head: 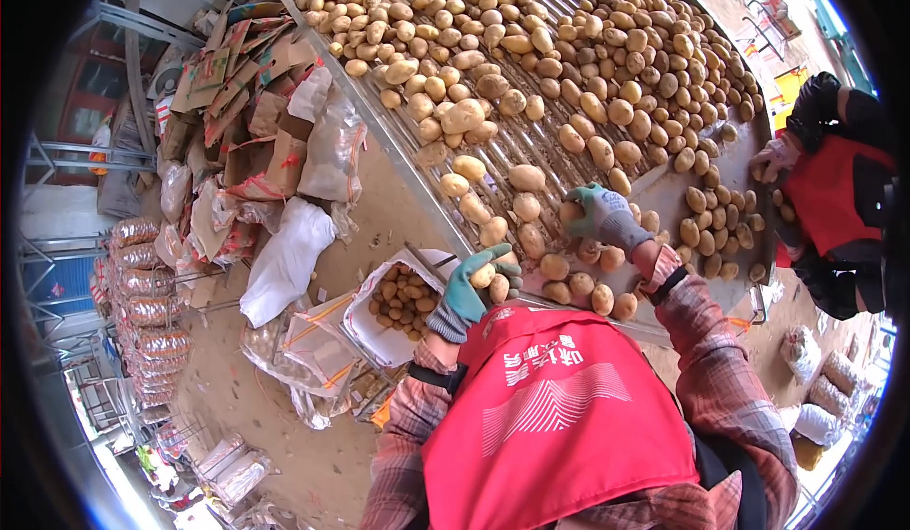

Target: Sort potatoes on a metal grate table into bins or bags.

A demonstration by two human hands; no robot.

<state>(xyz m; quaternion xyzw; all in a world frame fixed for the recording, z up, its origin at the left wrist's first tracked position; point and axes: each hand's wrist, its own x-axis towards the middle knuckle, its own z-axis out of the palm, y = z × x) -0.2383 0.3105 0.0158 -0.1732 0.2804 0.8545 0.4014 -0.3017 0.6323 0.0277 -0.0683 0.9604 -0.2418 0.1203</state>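
Observation:
My left hand (466, 292), in a teal-coated work glove, is at the near edge of a sloped metal sorting table. Two potatoes (483, 276) sit in its curled fingers. Farther right, above the bars of the table, my right hand (603, 216) wears a matching glove and grips a potato (571, 212) with its fingertips. Loose potatoes (527, 207) lie between the two hands, and a short row of potatoes (581, 284) rests along the near edge. Beside my left hand, a white-lined container (362, 317) holds small potatoes (404, 301).
A large spread of potatoes (640, 53) covers the far part of the ribbed table (508, 147). At right, a co-worker's gloved hand (776, 157) is at the table's edge. Flattened cardboard (227, 68), a white sack (288, 260) and stacked filled bags (153, 309) stand on the left.

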